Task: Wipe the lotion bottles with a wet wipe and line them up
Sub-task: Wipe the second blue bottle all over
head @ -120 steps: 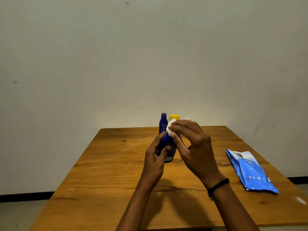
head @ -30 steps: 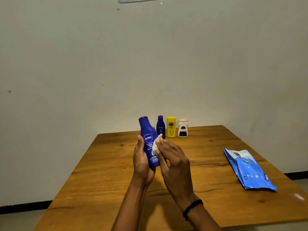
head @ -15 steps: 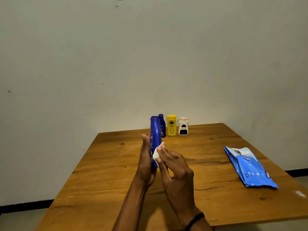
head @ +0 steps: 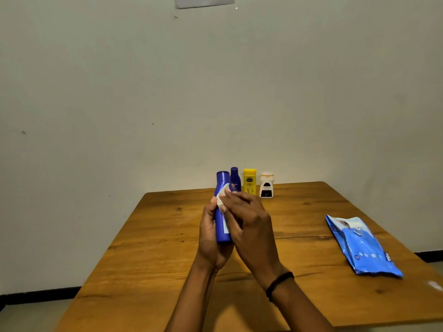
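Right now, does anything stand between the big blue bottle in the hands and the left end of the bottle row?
Nothing visible does. The left hand holds the big blue bottle; the right hand holds a wipe against it. The table left of the small blue bottle looks bare, partly hidden.

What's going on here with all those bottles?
A person is cleaning a tall blue lotion bottle. The left hand grips it upright above the wooden table, and the right hand presses a white wet wipe against its upper part. A small dark blue bottle, a yellow bottle and a white bottle stand in a row at the far edge. A blue wipes pack lies to the right.
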